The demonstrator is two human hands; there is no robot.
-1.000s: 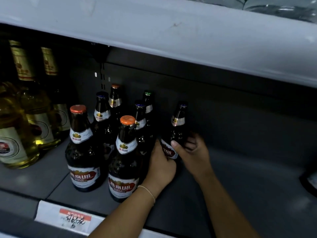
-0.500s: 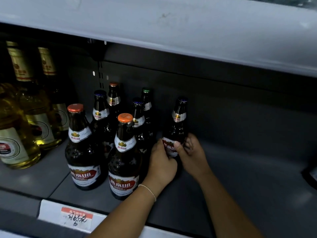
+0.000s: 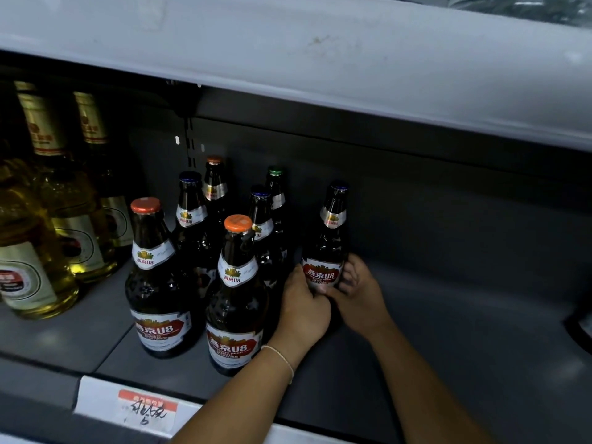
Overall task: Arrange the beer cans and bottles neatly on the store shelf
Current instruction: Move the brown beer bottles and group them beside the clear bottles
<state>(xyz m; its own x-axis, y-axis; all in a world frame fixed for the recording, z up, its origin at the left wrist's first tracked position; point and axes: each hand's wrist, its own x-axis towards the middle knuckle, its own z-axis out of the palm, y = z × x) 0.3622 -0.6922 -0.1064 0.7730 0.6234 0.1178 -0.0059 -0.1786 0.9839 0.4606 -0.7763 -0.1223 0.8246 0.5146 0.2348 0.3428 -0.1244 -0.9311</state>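
A dark brown beer bottle (image 3: 330, 238) with a blue cap stands upright on the grey shelf (image 3: 448, 347), apart from the others on their right. My left hand (image 3: 304, 310) grips its base from the left and my right hand (image 3: 358, 291) grips it from the right, fingers curled round the label. Beside it stands a cluster of several dark bottles: two orange-capped ones in front (image 3: 237, 302) (image 3: 157, 283), with blue-, orange- and green-capped ones behind (image 3: 192, 213).
Tall pale yellow bottles (image 3: 41, 238) fill the shelf's left end. The upper shelf's white edge (image 3: 320, 59) hangs low overhead. A price tag (image 3: 144, 408) sits on the front rail. A dark object (image 3: 581, 328) shows at the far right edge.
The held bottle has turned so that its red label faces forward. My left hand has closed round its base next to my right hand.
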